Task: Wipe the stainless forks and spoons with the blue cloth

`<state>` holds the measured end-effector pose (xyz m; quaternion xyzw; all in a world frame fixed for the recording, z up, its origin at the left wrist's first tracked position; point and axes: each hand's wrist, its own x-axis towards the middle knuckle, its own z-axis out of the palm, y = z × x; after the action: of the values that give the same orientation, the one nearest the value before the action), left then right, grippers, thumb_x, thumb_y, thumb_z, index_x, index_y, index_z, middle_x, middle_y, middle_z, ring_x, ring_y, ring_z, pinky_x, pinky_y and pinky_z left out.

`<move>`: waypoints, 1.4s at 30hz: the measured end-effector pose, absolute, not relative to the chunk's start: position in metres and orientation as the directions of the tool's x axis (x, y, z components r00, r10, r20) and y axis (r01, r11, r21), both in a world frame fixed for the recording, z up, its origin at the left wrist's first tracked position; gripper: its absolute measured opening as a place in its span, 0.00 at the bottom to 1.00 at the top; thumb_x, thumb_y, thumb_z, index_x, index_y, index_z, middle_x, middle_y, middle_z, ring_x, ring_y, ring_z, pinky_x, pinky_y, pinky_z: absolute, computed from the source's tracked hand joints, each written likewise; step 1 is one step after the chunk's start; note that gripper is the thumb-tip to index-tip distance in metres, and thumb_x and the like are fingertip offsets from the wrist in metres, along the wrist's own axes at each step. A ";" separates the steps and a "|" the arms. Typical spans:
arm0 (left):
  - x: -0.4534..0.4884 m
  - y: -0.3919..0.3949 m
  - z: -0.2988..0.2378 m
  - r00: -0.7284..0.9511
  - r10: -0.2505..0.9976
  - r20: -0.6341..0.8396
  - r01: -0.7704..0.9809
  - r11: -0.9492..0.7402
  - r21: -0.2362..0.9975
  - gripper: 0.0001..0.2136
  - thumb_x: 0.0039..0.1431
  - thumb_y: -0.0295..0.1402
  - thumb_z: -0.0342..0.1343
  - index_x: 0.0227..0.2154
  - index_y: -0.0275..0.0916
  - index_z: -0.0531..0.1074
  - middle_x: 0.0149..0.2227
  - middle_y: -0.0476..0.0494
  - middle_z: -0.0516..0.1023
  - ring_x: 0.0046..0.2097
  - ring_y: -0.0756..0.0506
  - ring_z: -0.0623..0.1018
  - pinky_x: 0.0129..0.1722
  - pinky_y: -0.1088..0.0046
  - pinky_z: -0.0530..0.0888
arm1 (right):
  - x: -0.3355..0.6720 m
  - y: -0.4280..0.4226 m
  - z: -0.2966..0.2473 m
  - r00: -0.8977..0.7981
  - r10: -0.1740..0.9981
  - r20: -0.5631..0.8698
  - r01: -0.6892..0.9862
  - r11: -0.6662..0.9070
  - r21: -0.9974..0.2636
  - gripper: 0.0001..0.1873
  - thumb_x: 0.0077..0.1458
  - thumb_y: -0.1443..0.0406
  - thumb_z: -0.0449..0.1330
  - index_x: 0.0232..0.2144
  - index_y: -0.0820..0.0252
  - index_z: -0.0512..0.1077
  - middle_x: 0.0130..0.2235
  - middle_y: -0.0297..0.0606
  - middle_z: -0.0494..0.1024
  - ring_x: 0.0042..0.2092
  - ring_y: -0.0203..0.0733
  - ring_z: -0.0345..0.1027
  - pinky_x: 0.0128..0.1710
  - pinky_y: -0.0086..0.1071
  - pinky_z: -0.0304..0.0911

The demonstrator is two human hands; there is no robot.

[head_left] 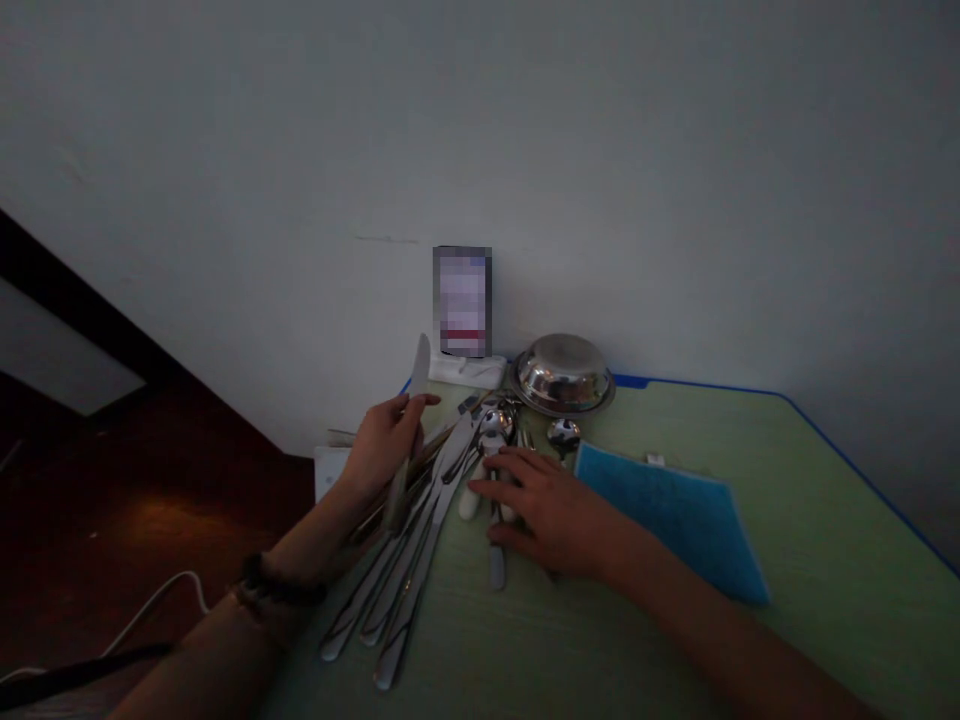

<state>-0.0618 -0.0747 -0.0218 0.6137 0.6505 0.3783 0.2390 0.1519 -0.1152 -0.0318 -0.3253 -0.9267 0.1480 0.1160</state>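
- White slab (330,472) at table's left edge, tiny mark, unreadable.
- Left hand (380,447): fingers closed round one knife (421,362), blade up, handle slanting down above the pile.
- Knives (421,570), overlapping, fanned on the green table (750,430), mostly below and right of left hand.
- Step, my read: cutlery being handled, one knife singled out. Next move probably calls for keeping that blade off the other hand, plus a fingertip grip on overlapped pieces.
- Phone (463,300) upright by wall; screen pixelated, no text legible.
- Pale handle (470,498) and spoon (496,421) at right hand's fingertips.
- Right hand (551,508): fingers loosely spread over cutlery; can't tell if gripping.
- Bowl (566,383) upside down behind.
- Blue cloth (671,515), white tag (655,459) at far edge, writing too small. No brands readable.
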 end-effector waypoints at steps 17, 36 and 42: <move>-0.067 -0.088 -0.028 0.106 0.992 0.062 0.986 -0.113 0.122 0.22 0.56 0.50 0.41 0.42 0.38 0.67 0.42 0.36 0.70 0.45 0.34 0.70 0.39 0.59 0.69 | 0.152 -0.116 -0.028 -0.710 0.688 0.149 0.602 0.703 -0.379 0.18 0.54 0.59 0.54 0.45 0.61 0.67 0.52 0.43 0.63 0.55 0.44 0.53 0.55 0.39 0.51; -0.090 -0.084 -0.006 0.097 0.955 -0.280 0.958 -0.013 0.285 0.09 0.50 0.33 0.50 0.33 0.36 0.69 0.32 0.41 0.77 0.31 0.44 0.77 0.29 0.70 0.72 | 0.152 -0.121 -0.031 -0.655 0.738 0.162 0.623 0.648 -0.438 0.23 0.51 0.64 0.55 0.50 0.64 0.62 0.55 0.47 0.59 0.56 0.44 0.52 0.56 0.39 0.50; -0.086 -0.078 0.005 0.098 0.900 -0.424 0.933 0.066 0.355 0.15 0.54 0.34 0.53 0.45 0.36 0.64 0.40 0.40 0.73 0.33 0.46 0.76 0.26 0.73 0.74 | 0.155 -0.121 -0.020 -0.560 0.813 0.157 0.681 0.560 -0.473 0.24 0.54 0.59 0.52 0.52 0.62 0.59 0.56 0.46 0.56 0.57 0.43 0.52 0.55 0.38 0.51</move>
<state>-0.0859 -0.0780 0.0053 0.6828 0.6711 -0.0280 0.2875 0.1554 -0.1212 -0.0202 -0.4322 -0.8641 0.1826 0.1819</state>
